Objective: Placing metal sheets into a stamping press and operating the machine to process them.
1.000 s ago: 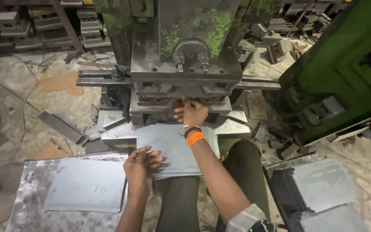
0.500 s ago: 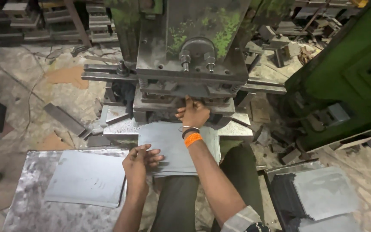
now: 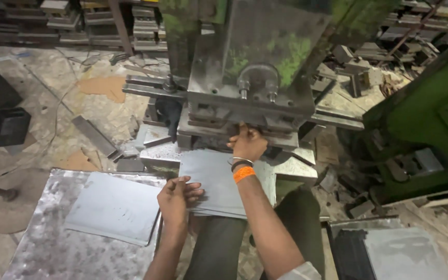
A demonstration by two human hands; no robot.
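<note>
Head view, looking down at a seated person working at a worn green-and-grey metal press [image 3: 255, 67] in the upper centre of the frame. The right hand [image 3: 247, 143], with an orange band and a thin metal bangle at the wrist, reaches to the front edge of the press die at centre frame; its fingers are curled under the stacked steel plates, but whether they grip anything cannot be told. The left hand [image 3: 176, 194], lower centre-left, lies with fingers bent and closed over the near left edge of a flat grey sheet-metal blank [image 3: 213, 179]. This blank rests across the person's lap and the press bed, reaching from the left hand up to just below the right hand; further sheets appear stacked beneath it. At lower left, a mottled galvanised steel table [image 3: 42, 243] carries a second flat grey metal sheet [image 3: 115, 207], lying just beside the left hand. At lower right, another pile of grey metal sheets [image 3: 400, 254] lies apart from both hands. Metal offcuts and blocks litter the concrete floor [image 3: 53, 93] around the press.
</note>
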